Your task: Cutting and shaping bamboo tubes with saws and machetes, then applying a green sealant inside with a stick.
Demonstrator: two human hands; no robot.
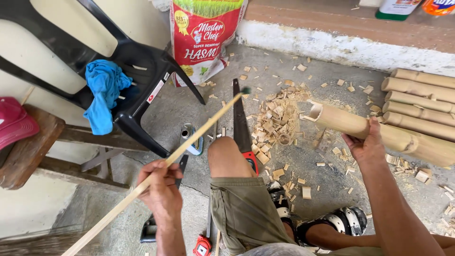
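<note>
Your left hand [161, 189] is closed around a thin bamboo stick [166, 161] that slants up over the concrete floor [189, 106] toward the handsaw [241, 125]; your right hand [366, 147] grips a thick bamboo pole [341, 122] (open end toward the shavings [275, 118]), beside stacked poles [419, 102] at the floor's right edge

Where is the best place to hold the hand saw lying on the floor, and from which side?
Grip the hand saw by its red handle, the end beside the knee. Come from above and from the person's own side, since the long dark blade points away toward the wood chips.
</note>
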